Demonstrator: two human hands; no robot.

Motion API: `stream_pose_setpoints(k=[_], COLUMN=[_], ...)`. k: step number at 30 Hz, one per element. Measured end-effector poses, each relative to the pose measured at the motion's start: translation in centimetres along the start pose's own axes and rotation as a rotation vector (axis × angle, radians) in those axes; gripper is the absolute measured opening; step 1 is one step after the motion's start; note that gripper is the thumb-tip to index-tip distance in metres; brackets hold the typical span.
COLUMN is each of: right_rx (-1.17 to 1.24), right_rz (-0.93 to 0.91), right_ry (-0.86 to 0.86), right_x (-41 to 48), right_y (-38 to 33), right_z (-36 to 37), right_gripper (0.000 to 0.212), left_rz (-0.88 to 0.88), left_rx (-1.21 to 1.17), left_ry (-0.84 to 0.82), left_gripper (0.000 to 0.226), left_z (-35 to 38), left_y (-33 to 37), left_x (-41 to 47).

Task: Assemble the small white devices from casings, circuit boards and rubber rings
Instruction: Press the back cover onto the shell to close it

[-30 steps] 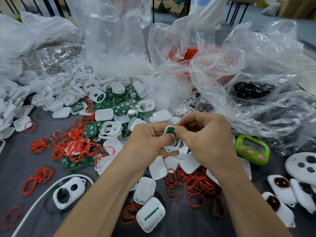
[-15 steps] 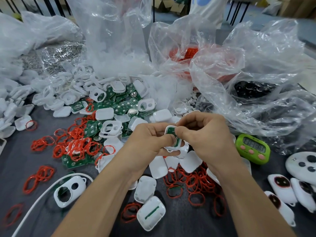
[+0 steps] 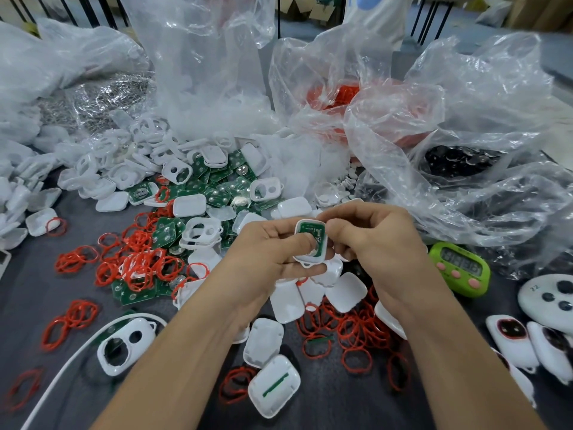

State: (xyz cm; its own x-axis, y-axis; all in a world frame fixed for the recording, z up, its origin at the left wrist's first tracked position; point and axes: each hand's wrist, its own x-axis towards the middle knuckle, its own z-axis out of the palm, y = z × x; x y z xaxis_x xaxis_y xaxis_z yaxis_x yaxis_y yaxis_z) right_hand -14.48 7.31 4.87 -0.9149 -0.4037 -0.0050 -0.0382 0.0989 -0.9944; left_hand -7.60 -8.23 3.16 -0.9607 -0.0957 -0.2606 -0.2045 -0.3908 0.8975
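Left side of the table [image 3: 28,305] is a proper mess: red rubber rings [image 3: 139,265] tangled over green circuit boards [image 3: 223,181]. There's a heap of spare casings [image 3: 102,172] toward the far-left corner and one two-hole front shell [image 3: 124,346] near the front edge. Over the middle, the left hand [image 3: 266,259] grips a white casing [image 3: 311,243] with a green board [image 3: 310,227] sitting in it, thumb pressed on the board. The right hand [image 3: 378,243] pinches the casing's top edge between thumb and forefinger, other fingers curled. Further right there's a green timer [image 3: 459,268], then finished devices [image 3: 511,336] by the right edge. Clear plastic bags [image 3: 449,119] crowd the far edge.
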Motion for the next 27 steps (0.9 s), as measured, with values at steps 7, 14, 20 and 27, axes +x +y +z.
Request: stream_pose_setpoints(k=[7, 14, 20, 27], right_rx=[-0.183, -0.142, -0.308, -0.739], right_rz=[-0.051, -0.039, -0.057, 0.004], right_ry=[0.104, 0.161, 0.372, 0.25], right_x=[-0.2, 0.1, 0.3, 0.4], right_y=[0.4, 0.5, 0.0, 0.1], right_z=[0.5, 0.3, -1.7, -2.9], right_gripper=[0.009, 0.011, 0.009, 0.027], left_rz=[-0.023, -0.087, -0.1, -0.051], left_rx=[0.005, -0.119, -0.146, -0.115], left_ry=[-0.001, -0.04, -0.054, 0.07], left_gripper=[0.022, 0.03, 0.032, 0.024], left_z=[0.1, 0.1, -0.2, -0.2], left_y=[0.0, 0.5, 0.8, 0.6], left_x=[-0.1, 0.1, -0.1, 0.2])
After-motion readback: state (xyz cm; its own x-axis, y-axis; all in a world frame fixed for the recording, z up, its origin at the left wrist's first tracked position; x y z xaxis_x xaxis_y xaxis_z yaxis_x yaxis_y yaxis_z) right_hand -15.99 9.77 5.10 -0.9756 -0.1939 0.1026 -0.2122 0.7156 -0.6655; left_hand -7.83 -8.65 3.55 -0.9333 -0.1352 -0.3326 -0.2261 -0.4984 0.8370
